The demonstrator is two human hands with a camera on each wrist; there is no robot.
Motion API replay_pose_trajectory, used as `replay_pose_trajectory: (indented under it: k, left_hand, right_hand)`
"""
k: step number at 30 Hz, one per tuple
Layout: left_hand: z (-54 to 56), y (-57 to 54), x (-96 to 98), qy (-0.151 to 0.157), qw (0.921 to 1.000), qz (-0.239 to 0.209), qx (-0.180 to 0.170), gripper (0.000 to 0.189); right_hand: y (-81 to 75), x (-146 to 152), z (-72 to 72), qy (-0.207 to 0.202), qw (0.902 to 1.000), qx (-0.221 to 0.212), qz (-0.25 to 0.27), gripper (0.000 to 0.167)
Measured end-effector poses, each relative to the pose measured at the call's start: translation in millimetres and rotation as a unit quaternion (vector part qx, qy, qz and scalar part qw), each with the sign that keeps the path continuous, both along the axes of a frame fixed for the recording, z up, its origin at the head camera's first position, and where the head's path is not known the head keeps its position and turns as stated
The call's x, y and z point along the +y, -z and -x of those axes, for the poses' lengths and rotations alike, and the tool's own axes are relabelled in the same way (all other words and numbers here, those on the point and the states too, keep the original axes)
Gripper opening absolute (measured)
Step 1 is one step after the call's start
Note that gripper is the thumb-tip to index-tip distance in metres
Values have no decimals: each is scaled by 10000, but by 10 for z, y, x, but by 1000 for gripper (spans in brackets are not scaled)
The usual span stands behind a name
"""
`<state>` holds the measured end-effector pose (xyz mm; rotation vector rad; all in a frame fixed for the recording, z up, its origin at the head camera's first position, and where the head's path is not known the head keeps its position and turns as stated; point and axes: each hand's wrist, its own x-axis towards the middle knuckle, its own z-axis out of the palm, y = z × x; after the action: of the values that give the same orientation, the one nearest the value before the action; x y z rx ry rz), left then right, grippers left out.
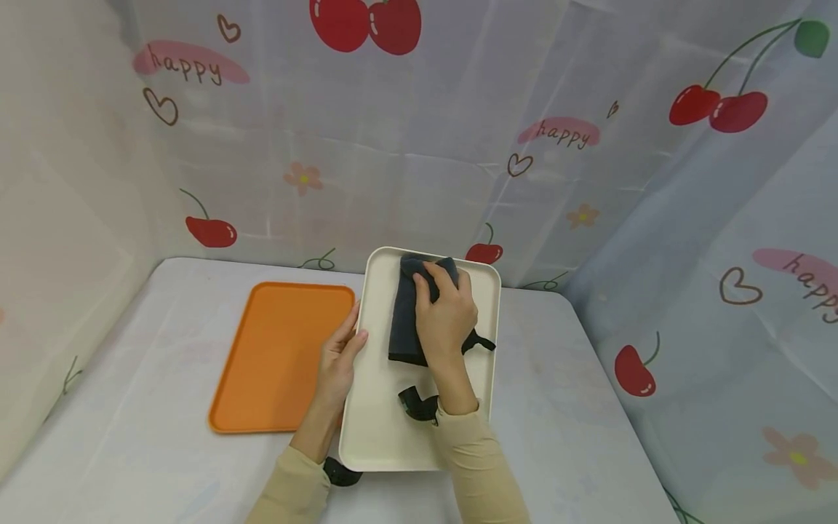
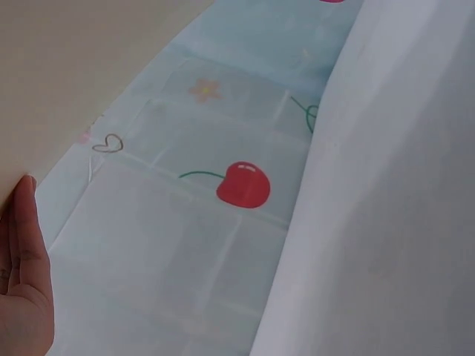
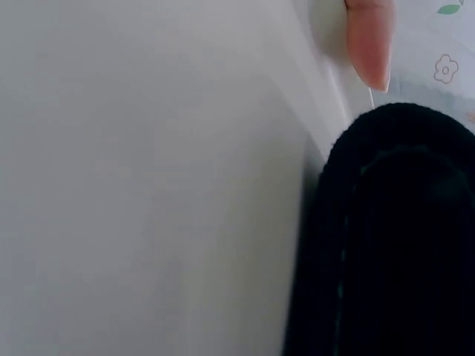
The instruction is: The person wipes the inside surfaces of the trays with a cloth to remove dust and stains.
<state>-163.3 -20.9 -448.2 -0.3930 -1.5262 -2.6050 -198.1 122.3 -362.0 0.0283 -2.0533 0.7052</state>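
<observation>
At the left of a white-covered counter [image 1: 576, 407], an orange tray [image 1: 281, 356] lies flat, its right edge partly behind a person's left hand [image 1: 337, 360]. That hand grips the left rim of a cream tray [image 1: 386, 437], thumb along the edge and fingers reaching behind it. The cream tray stands tilted at the middle of the scene, its far end raised against the backdrop [image 1: 419, 131]; whether its near end touches the counter cannot be told. On the tray's face, toward the far end, lies a dark cloth [image 1: 407, 331], pinched in the curled fingers of the right hand [image 1: 448, 313]. A dark strip [image 1: 481, 340] juts out right of that hand, near the tray's right rim. Beige sleeves [image 1: 484, 466] cover both forearms. Cherries, hearts, flowers and the word "happy" decorate the backdrop, which spans the far side and continues right.
</observation>
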Motion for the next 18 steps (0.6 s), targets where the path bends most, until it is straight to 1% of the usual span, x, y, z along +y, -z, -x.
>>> replay_pose_trajectory:
  k: [4,6,11,14,18]
  left_hand:
    - [-8,4,15,17,10000,72,-52,53]
    - [-14,4,22,44,10000,37,-73,53]
    - [-21,16,34,138,9998,-92,54,52]
    - [-16,22,37,90,9998,-112,138,52]
    - [-13,17,36,4,9998,-195,96,52]
  right_hand:
    - [-11,-94,-10,-107,9998,25,-179,21]
    - [-16,-140,-17,-143,9995,35,-277,21]
    - [-22,-249,-47,-254,9982,-48,-547,21]
    - [-23,-297,-65,-317,9970,-76,-707,20]
    - [-27,-324,-76,-395,9957,-9,-843,19]
